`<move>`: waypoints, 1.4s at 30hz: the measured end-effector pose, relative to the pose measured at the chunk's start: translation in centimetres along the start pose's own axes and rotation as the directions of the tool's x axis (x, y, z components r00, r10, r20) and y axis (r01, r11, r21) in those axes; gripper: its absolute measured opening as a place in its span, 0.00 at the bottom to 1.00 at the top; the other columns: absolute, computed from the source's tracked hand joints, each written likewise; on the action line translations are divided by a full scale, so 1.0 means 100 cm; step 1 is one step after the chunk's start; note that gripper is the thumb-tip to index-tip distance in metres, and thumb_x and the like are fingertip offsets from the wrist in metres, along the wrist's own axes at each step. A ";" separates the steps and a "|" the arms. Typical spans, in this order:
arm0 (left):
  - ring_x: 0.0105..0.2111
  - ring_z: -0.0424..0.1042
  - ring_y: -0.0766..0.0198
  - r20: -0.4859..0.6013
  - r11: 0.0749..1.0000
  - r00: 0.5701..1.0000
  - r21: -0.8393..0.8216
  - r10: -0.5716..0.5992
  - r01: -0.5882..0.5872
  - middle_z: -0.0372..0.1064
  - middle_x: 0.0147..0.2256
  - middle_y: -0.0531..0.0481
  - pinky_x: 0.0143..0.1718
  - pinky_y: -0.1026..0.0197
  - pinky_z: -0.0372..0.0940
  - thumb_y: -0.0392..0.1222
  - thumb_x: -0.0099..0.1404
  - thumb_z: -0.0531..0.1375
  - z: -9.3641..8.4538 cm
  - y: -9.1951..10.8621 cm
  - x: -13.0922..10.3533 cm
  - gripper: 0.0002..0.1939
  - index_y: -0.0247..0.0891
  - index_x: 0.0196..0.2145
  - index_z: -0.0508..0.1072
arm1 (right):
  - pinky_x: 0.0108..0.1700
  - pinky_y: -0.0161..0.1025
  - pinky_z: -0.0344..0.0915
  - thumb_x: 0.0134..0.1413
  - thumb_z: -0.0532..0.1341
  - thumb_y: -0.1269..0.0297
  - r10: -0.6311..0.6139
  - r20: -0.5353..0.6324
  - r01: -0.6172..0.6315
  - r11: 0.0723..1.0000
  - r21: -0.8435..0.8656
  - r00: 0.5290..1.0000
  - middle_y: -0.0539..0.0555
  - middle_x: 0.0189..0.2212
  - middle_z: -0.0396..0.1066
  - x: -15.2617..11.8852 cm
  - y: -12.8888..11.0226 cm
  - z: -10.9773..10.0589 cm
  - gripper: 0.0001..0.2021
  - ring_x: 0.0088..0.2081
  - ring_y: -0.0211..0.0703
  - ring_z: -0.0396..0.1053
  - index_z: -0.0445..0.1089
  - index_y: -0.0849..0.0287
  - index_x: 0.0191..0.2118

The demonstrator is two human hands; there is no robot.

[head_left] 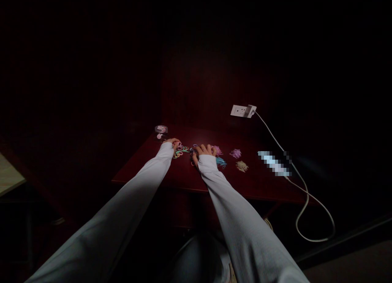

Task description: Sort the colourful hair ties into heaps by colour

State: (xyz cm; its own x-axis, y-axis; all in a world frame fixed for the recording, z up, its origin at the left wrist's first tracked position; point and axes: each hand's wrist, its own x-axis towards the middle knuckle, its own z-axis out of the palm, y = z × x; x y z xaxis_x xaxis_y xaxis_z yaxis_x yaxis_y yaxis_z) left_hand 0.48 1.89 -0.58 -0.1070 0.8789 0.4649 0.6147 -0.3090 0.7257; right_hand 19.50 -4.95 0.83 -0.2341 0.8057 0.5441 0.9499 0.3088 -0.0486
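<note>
If the right hand (204, 150) slips sideways, the blue pile (221, 163) could scatter; its and the left hand's (174, 141) grips I cannot tell.

This looks like a dark room in a home: a red table (183, 177), a wall socket (237, 110) above its back edge, a charger (250, 111) plugged in.

The left hand (175, 143) and right hand (204, 150) reach forward.
</note>
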 end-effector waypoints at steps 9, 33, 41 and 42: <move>0.34 0.71 0.59 -0.046 0.987 0.996 0.139 0.083 -0.075 0.72 0.32 0.47 0.42 0.58 0.68 0.34 0.61 0.54 -0.001 -0.006 0.000 0.10 0.39 0.33 0.76 | 0.59 0.50 0.45 0.64 0.52 0.64 -0.045 0.095 0.045 0.999 0.003 0.994 0.55 0.54 0.69 0.017 -0.014 0.011 0.19 0.55 0.53 0.57 0.72 0.49 0.55; 0.44 0.72 0.58 -0.022 0.981 0.994 0.169 0.103 -0.097 0.74 0.40 0.47 0.52 0.57 0.67 0.29 0.54 0.52 0.003 -0.019 0.001 0.14 0.42 0.32 0.74 | 0.54 0.48 0.45 0.63 0.60 0.52 0.054 0.080 -0.066 0.986 0.156 0.995 0.51 0.47 0.71 0.019 -0.015 0.013 0.12 0.52 0.50 0.56 0.77 0.42 0.47; 0.36 0.73 0.59 -0.011 0.989 0.999 0.143 0.039 -0.037 0.73 0.33 0.49 0.45 0.58 0.68 0.30 0.53 0.54 0.006 -0.015 0.001 0.09 0.42 0.26 0.71 | 0.54 0.49 0.46 0.64 0.57 0.46 0.054 0.155 -0.070 0.993 0.097 0.986 0.51 0.48 0.70 0.026 -0.016 0.026 0.15 0.53 0.52 0.55 0.78 0.39 0.46; 0.36 0.73 0.59 -0.009 0.990 0.999 0.133 0.037 -0.036 0.73 0.32 0.49 0.45 0.58 0.68 0.30 0.53 0.54 0.006 -0.014 0.001 0.09 0.42 0.25 0.70 | 0.54 0.49 0.46 0.64 0.58 0.46 0.051 0.156 -0.067 0.993 0.095 0.986 0.51 0.48 0.71 0.027 -0.016 0.026 0.14 0.53 0.51 0.55 0.79 0.40 0.45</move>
State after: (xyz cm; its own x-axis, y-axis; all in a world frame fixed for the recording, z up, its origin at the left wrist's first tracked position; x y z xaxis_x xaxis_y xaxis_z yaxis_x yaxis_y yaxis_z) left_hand 0.12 2.62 -1.85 -0.0912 0.8633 0.4964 0.7169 -0.2891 0.6344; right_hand 16.85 -1.93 0.18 -0.2144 0.8894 0.4037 0.9394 0.3009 -0.1641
